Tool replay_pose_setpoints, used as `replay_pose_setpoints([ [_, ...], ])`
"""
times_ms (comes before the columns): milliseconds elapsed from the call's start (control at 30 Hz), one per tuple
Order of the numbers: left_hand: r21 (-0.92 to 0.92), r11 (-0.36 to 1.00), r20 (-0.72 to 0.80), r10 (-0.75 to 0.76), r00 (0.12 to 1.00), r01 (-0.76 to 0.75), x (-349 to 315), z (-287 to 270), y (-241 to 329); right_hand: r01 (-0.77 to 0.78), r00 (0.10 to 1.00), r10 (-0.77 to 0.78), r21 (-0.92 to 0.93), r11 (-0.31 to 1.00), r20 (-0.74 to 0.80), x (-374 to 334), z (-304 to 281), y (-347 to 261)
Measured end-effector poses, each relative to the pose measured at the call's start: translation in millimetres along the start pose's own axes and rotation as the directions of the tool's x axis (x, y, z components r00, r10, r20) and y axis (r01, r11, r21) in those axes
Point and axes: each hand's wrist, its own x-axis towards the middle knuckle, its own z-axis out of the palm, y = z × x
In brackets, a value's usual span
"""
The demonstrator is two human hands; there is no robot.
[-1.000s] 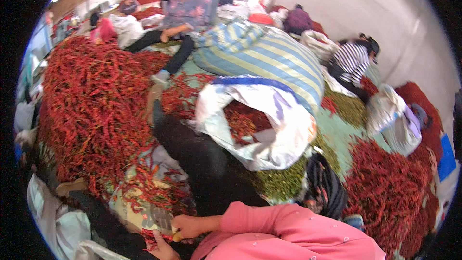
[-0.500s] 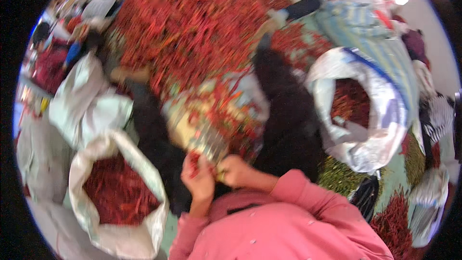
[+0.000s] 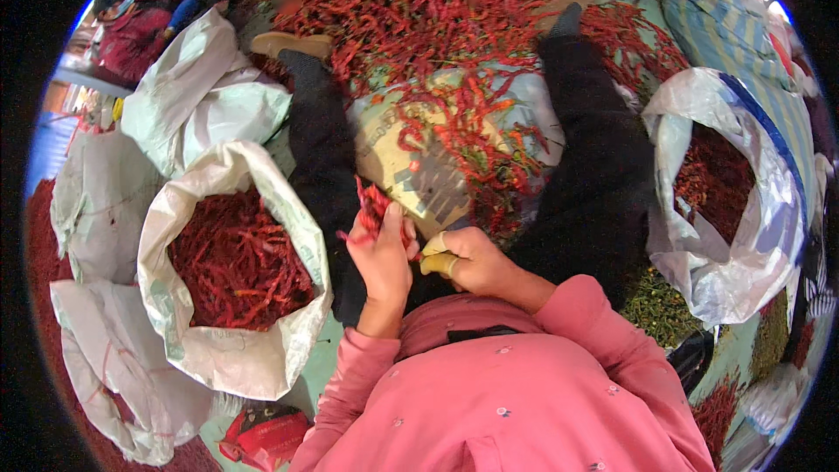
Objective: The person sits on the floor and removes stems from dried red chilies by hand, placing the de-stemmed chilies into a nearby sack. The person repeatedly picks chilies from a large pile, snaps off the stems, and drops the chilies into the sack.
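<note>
My left hand [image 3: 383, 255] is closed around a small bunch of dried red chili peppers [image 3: 372, 206], whose wrinkled ends stick out above the thumb. Close beside it, my right hand [image 3: 481, 264] is curled shut, with yellow coverings on some fingers. Whatever its fingertips may grip is hidden. Both hands are in front of my lap, over the near end of a flattened cardboard piece [image 3: 380, 150] lying between my legs. Loose red and orange chilies [image 3: 468, 127] are scattered on and beside the cardboard, some with green stems.
A large chili heap [image 3: 419, 17] lies beyond my feet. An open white sack [image 3: 240, 367] of chilies stands at my left, another open sack [image 3: 734, 284] at my right. Green stems [image 3: 655, 308] lie near the right sack. A red bag [image 3: 271, 437] lies lower left. Other people sit farther off.
My view has tilted down and turned left, so the surroundings sit higher and farther right. The chilies in my left hand show more clearly. Both hands remain close together.
</note>
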Motion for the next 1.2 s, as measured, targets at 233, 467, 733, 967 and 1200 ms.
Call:
replay_pose_setpoints([
  [233,-0.197,0.953,0.095,-0.216,0.972,0.232,8,-2,-10,-0.242,0.966,0.209,0.238,0.941,0.155,-5,-7,-6],
  [467,-0.171,0.948,0.015,-0.271,0.963,0.269,14,-22,-20,-0.201,0.831,0.101,0.126,0.971,0.548,-18,-2,-64],
  [733,0.592,0.766,-0.186,0.432,0.883,-0.25,22,-139,96,0.161,0.964,0.015,-0.629,0.76,0.265,-29,-17,-17],
  [967,0.969,-0.09,0.228,0.692,0.685,-0.231,-1,-172,108,-0.039,0.994,-0.091,-0.969,0.242,-0.063,-15,-72,7],
  [1200,0.678,0.478,0.411,0.383,0.827,-0.558,3,-52,31,-0.054,0.999,0.012,-0.986,0.157,-0.053,15,-86,30],
])
